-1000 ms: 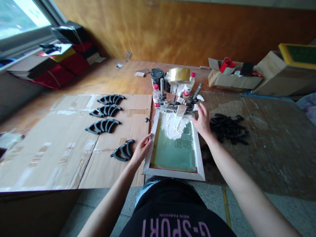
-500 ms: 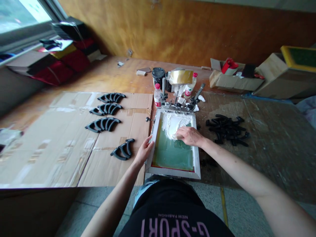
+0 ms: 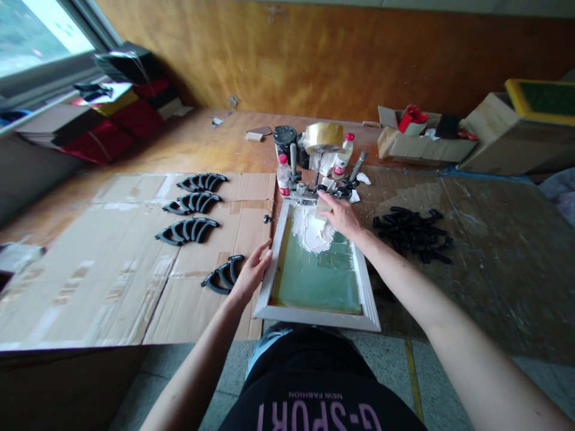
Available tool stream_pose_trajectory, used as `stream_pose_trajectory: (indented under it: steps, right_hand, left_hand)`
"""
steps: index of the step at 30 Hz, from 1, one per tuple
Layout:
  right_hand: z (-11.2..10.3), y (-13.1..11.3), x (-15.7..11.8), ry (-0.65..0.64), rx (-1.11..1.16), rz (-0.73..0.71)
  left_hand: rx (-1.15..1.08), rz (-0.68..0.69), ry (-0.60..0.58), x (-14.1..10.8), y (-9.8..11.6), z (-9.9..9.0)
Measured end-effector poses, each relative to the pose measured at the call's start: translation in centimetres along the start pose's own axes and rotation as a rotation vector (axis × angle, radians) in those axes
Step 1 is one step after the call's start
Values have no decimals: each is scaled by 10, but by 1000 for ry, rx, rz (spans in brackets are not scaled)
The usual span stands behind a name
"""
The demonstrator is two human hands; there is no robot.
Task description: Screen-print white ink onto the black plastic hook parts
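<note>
A silkscreen frame [image 3: 268, 286] with green mesh [image 3: 314, 287] lies in front of me, its near end tilted up. Thick white ink [image 3: 314, 233] is smeared over the mesh's far part. My right hand [image 3: 340, 214] is closed around a pale, flat scraper [image 3: 322, 208] at the far end of the ink; the fingers partly cover it. Beside the frame's left edge is my left hand [image 3: 254, 270], fingers stretched out and holding nothing. Metal hinge clamps [image 3: 305, 193] carry the frame at its far end. Whatever lies beneath the mesh is hidden.
Curved black handles [image 3: 188, 230] lie in rows on cardboard [image 3: 108, 251] at left. More black handles [image 3: 415, 233] are heaped at right. Behind the clamps stand two red-capped bottles [image 3: 283, 175], a black tub [image 3: 284, 139] and a tape roll [image 3: 323, 137]. Open boxes [image 3: 415, 146] sit farther right.
My right hand has moved away from me, toward the clamps, with the scraper. The frame's near end has risen. My left hand has shifted slightly left, off the frame's side.
</note>
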State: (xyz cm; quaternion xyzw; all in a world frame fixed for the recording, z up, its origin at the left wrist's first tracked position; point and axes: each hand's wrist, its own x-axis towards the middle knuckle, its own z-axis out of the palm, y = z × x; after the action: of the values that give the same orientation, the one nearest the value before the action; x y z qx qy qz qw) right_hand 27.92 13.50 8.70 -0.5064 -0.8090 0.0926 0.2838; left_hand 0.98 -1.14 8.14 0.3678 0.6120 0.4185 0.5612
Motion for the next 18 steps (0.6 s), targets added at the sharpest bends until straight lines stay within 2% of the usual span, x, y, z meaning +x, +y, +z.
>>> stream_pose_trajectory:
  steps: [2, 4, 6, 8, 9, 11, 12, 14, 16, 18]
  right_hand:
    - [-13, 21, 19, 57, -36, 125]
    - [-26, 50, 21, 128, -40, 253]
    - [-33, 77, 4, 188, -14, 396]
    - [-26, 91, -22, 183, 29, 486]
    - [-18, 92, -36, 147, 58, 476]
    - [4, 80, -61, 24, 103, 319]
    - [15, 69, -70, -44, 103, 206]
    - [33, 44, -81, -137, 44, 51]
    - [40, 21, -85, -142, -57, 31]
    - [40, 3, -87, -97, -133, 46]
  left_hand:
    - [-15, 25, -25, -4, 23, -1]
    - [-76, 91, -46, -2, 45, 2]
    - [-184, 242, -42, 6, 67, 9]
    - [-270, 373, -48, 18, 88, 19]
    - [-293, 394, -56, 24, 97, 24]
    - [-330, 368, -48, 33, 106, 35]
    - [-363, 351, -17, 35, 104, 40]
    - [-430, 282, 32, 34, 87, 50]
    - [-424, 65, -34, 26, 56, 60]
    - [-366, -215, -166, 14, 18, 70]
